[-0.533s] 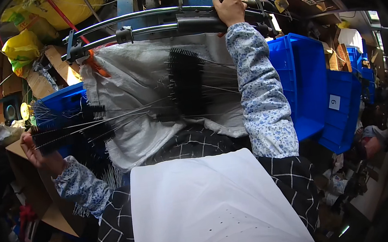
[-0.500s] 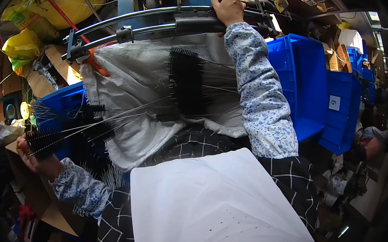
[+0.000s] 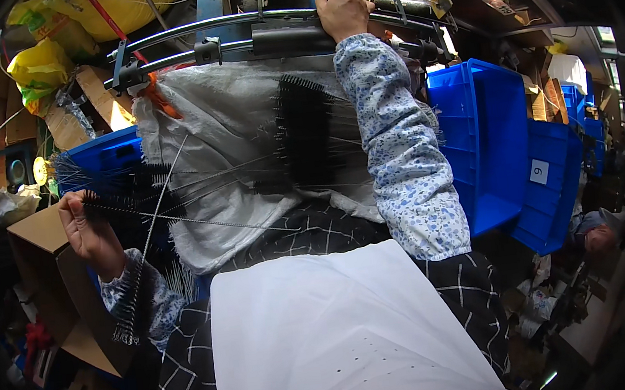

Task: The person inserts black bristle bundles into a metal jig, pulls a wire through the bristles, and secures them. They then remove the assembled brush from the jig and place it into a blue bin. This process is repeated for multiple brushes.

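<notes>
My left hand is out to the left, fingers pinched on the bristled end of a black wire brush. Its thin twisted stem points right, over my lap. A second wire brush slants across it, bristles down by my left sleeve. At the far side my right hand reaches over the machine's metal rails, thumb and fingertips drawn together close to a thin wire; what they hold is too small to make out. Several black-bristled brushes lie in a pile on the whitish woven sheet over my lap.
Blue plastic crates stand to the right. On the left are an open cardboard box, a blue bin with more brushes, and yellow bags. The blue machine rises beyond the rails.
My left hand has moved right and inward; one brush now crosses another beside it, where several stems were bundled together. My right hand has shifted left along the rails.
</notes>
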`<action>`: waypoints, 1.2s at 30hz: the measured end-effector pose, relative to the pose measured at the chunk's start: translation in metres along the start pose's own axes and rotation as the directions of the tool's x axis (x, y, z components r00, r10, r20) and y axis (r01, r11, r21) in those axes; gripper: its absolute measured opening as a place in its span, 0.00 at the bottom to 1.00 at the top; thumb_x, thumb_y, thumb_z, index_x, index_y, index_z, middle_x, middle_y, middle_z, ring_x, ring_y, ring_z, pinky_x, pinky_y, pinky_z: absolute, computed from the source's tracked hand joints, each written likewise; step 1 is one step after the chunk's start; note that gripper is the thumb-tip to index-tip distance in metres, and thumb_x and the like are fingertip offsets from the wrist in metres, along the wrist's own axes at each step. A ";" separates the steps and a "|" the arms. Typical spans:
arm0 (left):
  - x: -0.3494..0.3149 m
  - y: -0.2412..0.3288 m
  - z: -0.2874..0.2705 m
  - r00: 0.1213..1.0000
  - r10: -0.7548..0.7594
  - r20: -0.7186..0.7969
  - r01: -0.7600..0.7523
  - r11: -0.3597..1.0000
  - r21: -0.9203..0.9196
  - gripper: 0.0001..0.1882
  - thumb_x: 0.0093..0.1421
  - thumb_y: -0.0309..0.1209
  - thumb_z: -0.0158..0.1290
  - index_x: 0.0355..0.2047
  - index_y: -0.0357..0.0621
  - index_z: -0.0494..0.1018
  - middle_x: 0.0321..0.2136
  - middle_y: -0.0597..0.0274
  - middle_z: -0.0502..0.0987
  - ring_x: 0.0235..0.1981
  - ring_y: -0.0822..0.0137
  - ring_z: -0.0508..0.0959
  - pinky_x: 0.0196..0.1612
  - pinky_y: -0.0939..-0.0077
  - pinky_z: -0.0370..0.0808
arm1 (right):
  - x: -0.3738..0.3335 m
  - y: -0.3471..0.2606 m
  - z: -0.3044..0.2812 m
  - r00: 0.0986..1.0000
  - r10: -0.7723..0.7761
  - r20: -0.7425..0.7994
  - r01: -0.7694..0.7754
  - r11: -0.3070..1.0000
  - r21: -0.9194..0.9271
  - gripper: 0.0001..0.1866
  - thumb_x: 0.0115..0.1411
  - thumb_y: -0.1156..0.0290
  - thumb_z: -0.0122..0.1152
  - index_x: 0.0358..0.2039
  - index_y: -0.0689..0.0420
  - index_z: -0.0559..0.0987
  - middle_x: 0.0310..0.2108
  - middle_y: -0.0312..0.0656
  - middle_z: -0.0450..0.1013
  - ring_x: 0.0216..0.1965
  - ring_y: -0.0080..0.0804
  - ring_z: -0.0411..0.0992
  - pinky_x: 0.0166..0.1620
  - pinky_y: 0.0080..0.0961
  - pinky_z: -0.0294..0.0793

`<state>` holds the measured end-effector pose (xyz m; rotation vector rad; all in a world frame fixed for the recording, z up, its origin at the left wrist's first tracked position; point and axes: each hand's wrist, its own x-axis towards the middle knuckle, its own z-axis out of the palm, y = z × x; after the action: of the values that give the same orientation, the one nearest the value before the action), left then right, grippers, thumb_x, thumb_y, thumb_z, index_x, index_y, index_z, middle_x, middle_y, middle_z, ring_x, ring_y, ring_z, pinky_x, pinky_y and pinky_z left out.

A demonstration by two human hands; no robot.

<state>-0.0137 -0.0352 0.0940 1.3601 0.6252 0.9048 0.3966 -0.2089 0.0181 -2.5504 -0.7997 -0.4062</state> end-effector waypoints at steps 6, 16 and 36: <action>0.001 0.006 0.018 0.999 -0.028 0.044 0.028 1.000 -0.005 0.09 0.61 0.33 0.39 0.34 0.39 0.62 0.27 0.65 0.65 0.28 0.77 0.64 0.33 0.87 0.62 | -0.001 -0.035 0.002 1.000 0.007 0.027 -0.007 1.000 -0.009 0.21 0.48 0.64 0.53 0.44 0.53 0.71 0.40 0.41 0.69 0.41 0.37 0.68 0.41 0.43 0.60; 0.012 0.036 -0.021 0.886 0.281 -0.369 -0.216 0.954 0.208 0.11 0.59 0.34 0.41 0.33 0.37 0.61 0.30 0.60 0.64 0.33 0.71 0.66 0.39 0.75 0.66 | -0.003 -0.031 0.007 0.999 -0.040 0.023 0.040 0.999 -0.025 0.21 0.48 0.64 0.52 0.44 0.54 0.70 0.39 0.41 0.69 0.41 0.38 0.68 0.40 0.41 0.59; 0.059 0.104 -0.208 0.903 0.373 -0.213 -0.425 0.710 -0.561 0.05 0.48 0.26 0.45 0.21 0.36 0.66 0.19 0.60 0.66 0.19 0.69 0.63 0.27 0.77 0.60 | 0.050 0.122 -0.063 0.917 -0.192 0.349 0.195 0.980 0.026 0.15 0.56 0.54 0.46 0.39 0.46 0.74 0.34 0.43 0.72 0.37 0.40 0.69 0.41 0.28 0.66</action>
<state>-0.1732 0.1252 0.1747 0.8810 0.0610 1.3822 0.4997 -0.3055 0.0538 -2.5967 -1.1869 -0.0082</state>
